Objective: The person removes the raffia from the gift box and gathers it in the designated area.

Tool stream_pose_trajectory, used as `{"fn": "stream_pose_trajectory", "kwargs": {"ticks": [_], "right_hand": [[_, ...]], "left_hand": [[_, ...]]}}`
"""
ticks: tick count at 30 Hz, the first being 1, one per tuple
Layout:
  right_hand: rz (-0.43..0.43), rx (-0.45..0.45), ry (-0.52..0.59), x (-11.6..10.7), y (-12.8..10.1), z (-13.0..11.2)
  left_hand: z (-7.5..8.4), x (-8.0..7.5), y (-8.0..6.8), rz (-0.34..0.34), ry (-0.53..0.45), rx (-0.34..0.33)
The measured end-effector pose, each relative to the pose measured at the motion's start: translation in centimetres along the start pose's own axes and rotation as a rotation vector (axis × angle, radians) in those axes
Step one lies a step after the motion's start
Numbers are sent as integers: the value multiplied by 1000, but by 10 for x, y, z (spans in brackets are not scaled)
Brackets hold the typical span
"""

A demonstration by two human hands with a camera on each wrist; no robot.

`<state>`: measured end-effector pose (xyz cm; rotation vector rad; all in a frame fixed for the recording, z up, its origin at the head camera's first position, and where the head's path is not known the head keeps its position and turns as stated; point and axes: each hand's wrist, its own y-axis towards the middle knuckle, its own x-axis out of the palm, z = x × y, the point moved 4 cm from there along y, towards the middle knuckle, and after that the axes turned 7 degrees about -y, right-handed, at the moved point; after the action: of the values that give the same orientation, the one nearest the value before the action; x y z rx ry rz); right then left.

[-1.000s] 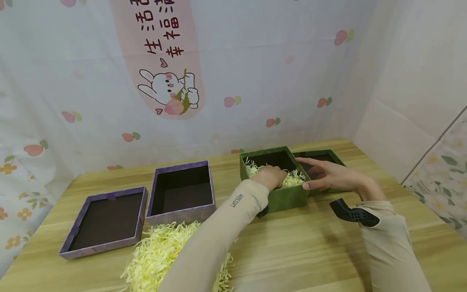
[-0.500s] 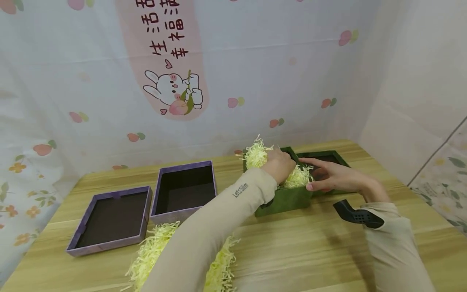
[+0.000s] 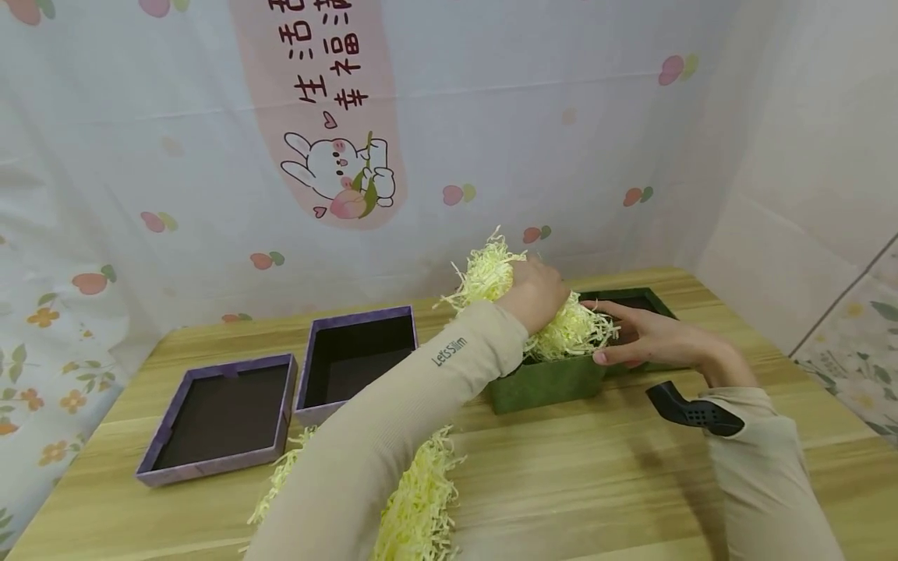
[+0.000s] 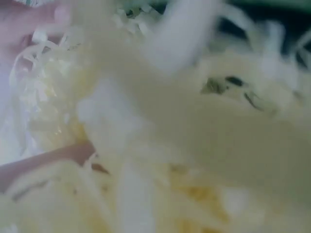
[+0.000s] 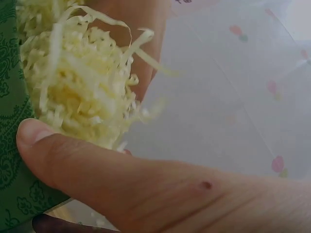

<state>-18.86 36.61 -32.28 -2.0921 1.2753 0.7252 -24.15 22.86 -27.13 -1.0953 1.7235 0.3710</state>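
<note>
My left hand (image 3: 536, 294) grips a bunch of pale yellow shredded paper (image 3: 487, 273) over the green box (image 3: 547, 386). Strands stick out on both sides of the fist, and the right part hangs down to the box opening. My right hand (image 3: 652, 335) rests against the box's right side, fingers spread and its thumb at the front corner. In the right wrist view, that thumb touches the green patterned wall (image 5: 14, 160) beside the paper. Blurred strands (image 4: 58, 97) fill most of the left wrist view. The box's inside is largely hidden.
Behind the right hand lies a green lid (image 3: 648, 299). To the left are an open purple box (image 3: 361, 343) and its lid (image 3: 224, 413). A heap of shredded paper (image 3: 421, 506) sits on the wooden table (image 3: 547, 483), partly behind the left sleeve. A printed cloth hangs behind.
My left hand has risen from inside the green box, lifting a bunch of shredded paper with it. The right hand stays at the box's side. The view has shifted slightly.
</note>
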Motion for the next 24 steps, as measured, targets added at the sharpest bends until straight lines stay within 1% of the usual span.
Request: {"fn": "stream_pose_trajectory", "kwargs": {"ticks": [2, 5, 10, 12, 15, 18, 19, 20, 21, 22, 23, 24], "right_hand": [[-1, 8, 11, 0, 0, 2], [0, 23, 20, 0, -1, 6], [16, 55, 20, -3, -6, 9], [13, 73, 18, -3, -8, 8], [13, 76, 7, -3, -9, 6], [26, 70, -33, -4, -6, 6], [33, 63, -29, -4, -4, 8], [36, 47, -20, -4, -1, 14], [44, 6, -24, -5, 3, 23], [40, -53, -21, -7, 9, 38], [40, -131, -26, -8, 9, 40], [30, -209, -3, -10, 16, 58]], "left_hand": [[-7, -1, -2, 2, -2, -11], [-14, -2, -8, 9, -5, -6], [-24, -9, -19, 70, -8, 12], [-27, -13, -24, 89, -27, 22], [-31, -19, -33, 110, -69, 43], [-32, -24, -44, 134, -109, 82], [-31, -25, -49, 139, -126, 95], [-29, -26, -53, 144, -143, 113], [-28, -26, -59, 146, -158, 130], [-25, -26, -65, 148, -171, 147], [-23, -26, -71, 151, -179, 161], [-20, -25, -78, 158, -188, 175]]}}
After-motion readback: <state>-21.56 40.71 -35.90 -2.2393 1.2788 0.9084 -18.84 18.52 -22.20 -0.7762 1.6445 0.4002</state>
